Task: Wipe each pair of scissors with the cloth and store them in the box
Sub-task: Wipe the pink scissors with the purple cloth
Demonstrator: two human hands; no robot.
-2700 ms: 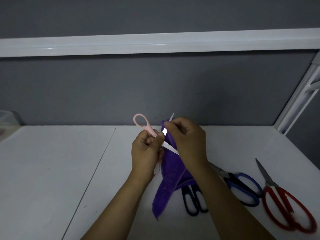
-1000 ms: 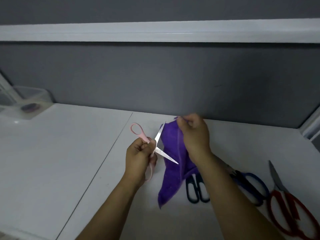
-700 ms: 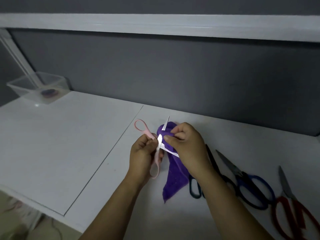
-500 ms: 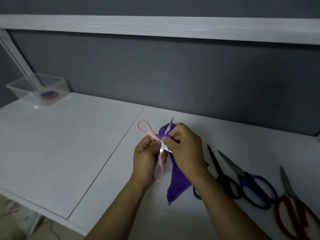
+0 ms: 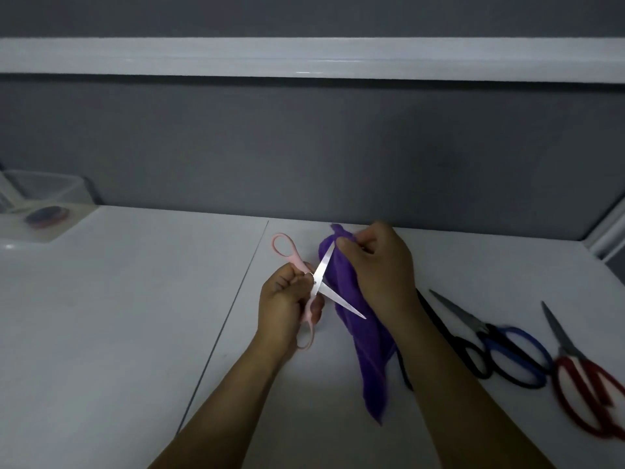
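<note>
My left hand (image 5: 282, 304) grips the pink-handled scissors (image 5: 319, 274) at the pivot, blades spread wide apart above the white table (image 5: 118, 316). My right hand (image 5: 378, 265) pinches the purple cloth (image 5: 365, 340) around the tip of the upper blade; the cloth hangs down to the table. On the right lie black-handled scissors (image 5: 473, 360), partly hidden by my right arm, blue-handled scissors (image 5: 517, 353) and red-handled scissors (image 5: 588, 394). The clear plastic box (image 5: 40, 201) stands at the far left with a round reddish item inside.
A grey partition wall with a white shelf rail (image 5: 304, 57) rises behind the table. A seam (image 5: 233, 309) runs across the tabletop left of my hands. A white frame post (image 5: 608, 231) stands at the right.
The right hand slid the cloth from the pivot out to the upper blade's tip, and the blades now stand wider apart. The view shifted right, moving the box toward the left edge.
</note>
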